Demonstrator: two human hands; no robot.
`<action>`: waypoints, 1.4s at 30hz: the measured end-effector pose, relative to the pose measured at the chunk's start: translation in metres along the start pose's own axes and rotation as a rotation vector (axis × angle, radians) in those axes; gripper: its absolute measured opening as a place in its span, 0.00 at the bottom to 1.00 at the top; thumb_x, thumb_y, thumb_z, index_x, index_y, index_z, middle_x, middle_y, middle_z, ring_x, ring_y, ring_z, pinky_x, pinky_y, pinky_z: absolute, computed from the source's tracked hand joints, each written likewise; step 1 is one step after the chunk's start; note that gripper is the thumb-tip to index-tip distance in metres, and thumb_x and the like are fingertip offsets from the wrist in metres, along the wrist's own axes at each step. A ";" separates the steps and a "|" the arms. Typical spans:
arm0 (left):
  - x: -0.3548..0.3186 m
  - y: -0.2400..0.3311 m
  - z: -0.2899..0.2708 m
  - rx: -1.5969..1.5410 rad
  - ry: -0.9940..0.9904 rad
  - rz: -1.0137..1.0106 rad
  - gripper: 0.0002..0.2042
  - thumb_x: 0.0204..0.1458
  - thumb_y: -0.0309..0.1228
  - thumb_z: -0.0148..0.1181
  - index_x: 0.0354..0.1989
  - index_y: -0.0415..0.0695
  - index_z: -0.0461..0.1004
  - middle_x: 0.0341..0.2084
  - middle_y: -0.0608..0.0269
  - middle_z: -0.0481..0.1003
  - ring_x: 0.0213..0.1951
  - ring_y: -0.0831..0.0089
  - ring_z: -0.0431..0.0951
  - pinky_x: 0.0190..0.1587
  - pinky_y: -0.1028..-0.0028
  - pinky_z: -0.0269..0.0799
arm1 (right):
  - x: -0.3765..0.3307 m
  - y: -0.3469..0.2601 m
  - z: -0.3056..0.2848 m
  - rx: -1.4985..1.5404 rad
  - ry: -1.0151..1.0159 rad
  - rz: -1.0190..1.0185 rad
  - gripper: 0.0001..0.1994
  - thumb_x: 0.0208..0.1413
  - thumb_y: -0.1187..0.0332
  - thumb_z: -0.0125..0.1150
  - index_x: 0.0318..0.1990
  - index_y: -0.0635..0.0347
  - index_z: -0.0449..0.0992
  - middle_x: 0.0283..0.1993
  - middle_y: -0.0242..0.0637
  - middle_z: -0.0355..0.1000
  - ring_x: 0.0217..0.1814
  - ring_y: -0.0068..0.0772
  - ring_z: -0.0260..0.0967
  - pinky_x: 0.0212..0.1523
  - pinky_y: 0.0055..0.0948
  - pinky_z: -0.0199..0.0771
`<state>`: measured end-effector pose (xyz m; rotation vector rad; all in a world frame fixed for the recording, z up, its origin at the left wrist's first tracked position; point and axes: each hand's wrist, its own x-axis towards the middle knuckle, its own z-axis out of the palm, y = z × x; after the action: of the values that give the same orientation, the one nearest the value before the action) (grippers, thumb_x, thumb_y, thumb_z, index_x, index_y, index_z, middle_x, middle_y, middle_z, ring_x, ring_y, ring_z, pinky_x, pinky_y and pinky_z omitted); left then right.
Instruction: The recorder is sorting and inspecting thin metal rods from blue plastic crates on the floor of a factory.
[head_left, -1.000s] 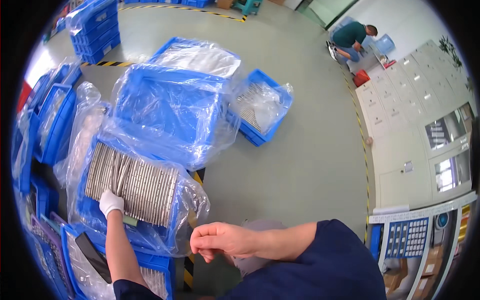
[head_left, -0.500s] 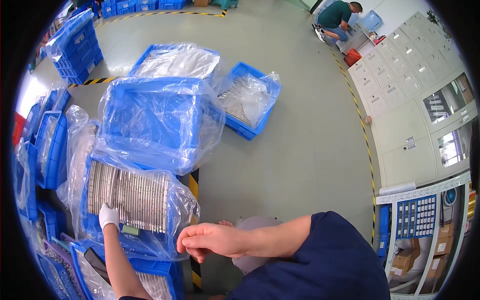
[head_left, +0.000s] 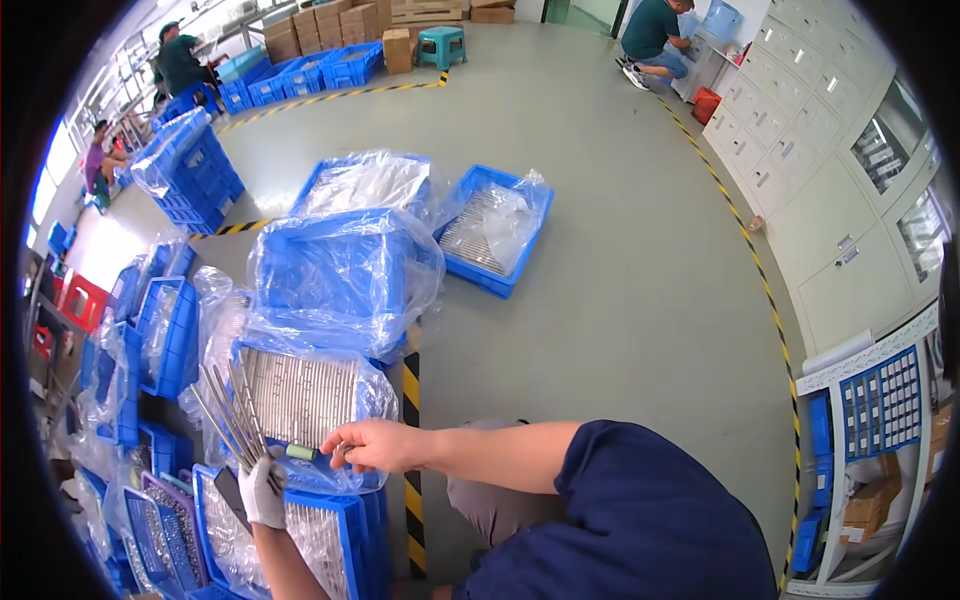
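Bright; left glare, seemingly from windows (head_left: pixel 62 156).

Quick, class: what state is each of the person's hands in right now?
Left hand: gloved, closed around a bundle of thin metal rods.
Right hand: bare, partly curled; cannot tell whether it holds anything.

Workshop with stacked blue crates (head_left: pixel 205 182)

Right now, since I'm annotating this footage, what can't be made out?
In the head view:
Lower ends of the raised metal rods: hidden by the gloved left hand.
Their exact count: they overlap.
Whether the right hand grips anything: its curled fingers hide the palm.
The dark flat object's kind: partly covered by the glove.
The pale cabinet's far right: cut off by the dark rim.
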<state>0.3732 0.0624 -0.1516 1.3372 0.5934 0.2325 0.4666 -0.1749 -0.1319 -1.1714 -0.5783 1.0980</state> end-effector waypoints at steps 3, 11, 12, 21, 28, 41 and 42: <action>-0.055 0.012 0.013 -0.191 -0.006 0.016 0.09 0.46 0.22 0.47 0.38 0.40 0.63 0.24 0.59 0.70 0.16 0.79 0.66 0.17 0.84 0.62 | -0.001 0.007 0.007 -0.254 0.016 -0.050 0.18 0.46 0.76 0.42 0.48 0.62 0.64 0.39 0.34 0.68 0.30 0.19 0.64 0.34 0.19 0.65; -0.164 0.025 0.005 -0.277 0.095 0.224 0.11 0.45 0.23 0.51 0.39 0.40 0.63 0.21 0.57 0.69 0.12 0.82 0.60 0.14 0.85 0.52 | -0.009 0.016 0.069 -0.578 -0.107 -0.045 0.13 0.48 0.70 0.49 0.42 0.62 0.66 0.30 0.36 0.71 0.29 0.22 0.69 0.31 0.21 0.68; -0.173 0.027 -0.003 -0.277 0.105 0.223 0.12 0.45 0.23 0.51 0.39 0.39 0.63 0.21 0.58 0.69 0.12 0.83 0.60 0.13 0.85 0.52 | -0.001 0.017 0.079 -0.491 -0.133 -0.001 0.11 0.49 0.70 0.48 0.41 0.62 0.67 0.30 0.37 0.71 0.28 0.23 0.70 0.31 0.22 0.68; -0.185 0.024 0.002 -0.231 0.110 0.039 0.12 0.44 0.24 0.51 0.39 0.37 0.66 0.22 0.58 0.71 0.14 0.85 0.60 0.16 0.86 0.53 | 0.048 -0.033 0.083 0.254 0.119 -0.168 0.13 0.54 0.68 0.46 0.45 0.63 0.65 0.28 0.31 0.68 0.25 0.16 0.62 0.28 0.16 0.67; -0.185 0.024 -0.007 -0.245 0.081 -0.037 0.11 0.42 0.21 0.50 0.36 0.38 0.64 0.22 0.53 0.71 0.13 0.83 0.59 0.15 0.85 0.52 | 0.051 -0.042 0.079 0.353 -0.049 -0.218 0.13 0.56 0.69 0.41 0.47 0.64 0.65 0.33 0.35 0.69 0.29 0.19 0.65 0.34 0.21 0.68; -0.177 0.012 -0.016 -0.302 0.039 -0.084 0.12 0.41 0.22 0.51 0.37 0.36 0.65 0.23 0.53 0.71 0.15 0.81 0.62 0.18 0.83 0.56 | 0.041 -0.044 0.087 -0.321 0.154 -0.396 0.12 0.51 0.74 0.46 0.43 0.66 0.67 0.38 0.37 0.70 0.34 0.23 0.66 0.38 0.19 0.65; -0.179 0.013 -0.020 -0.315 0.021 -0.092 0.12 0.41 0.22 0.52 0.37 0.36 0.65 0.23 0.52 0.71 0.15 0.81 0.62 0.18 0.83 0.57 | 0.042 -0.051 0.079 -0.171 0.032 -0.255 0.11 0.50 0.74 0.49 0.42 0.66 0.67 0.37 0.40 0.70 0.34 0.26 0.67 0.38 0.21 0.67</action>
<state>0.2158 -0.0042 -0.0927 1.0020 0.6069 0.2535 0.4365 -0.1031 -0.0651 -1.2216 -0.7862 0.8236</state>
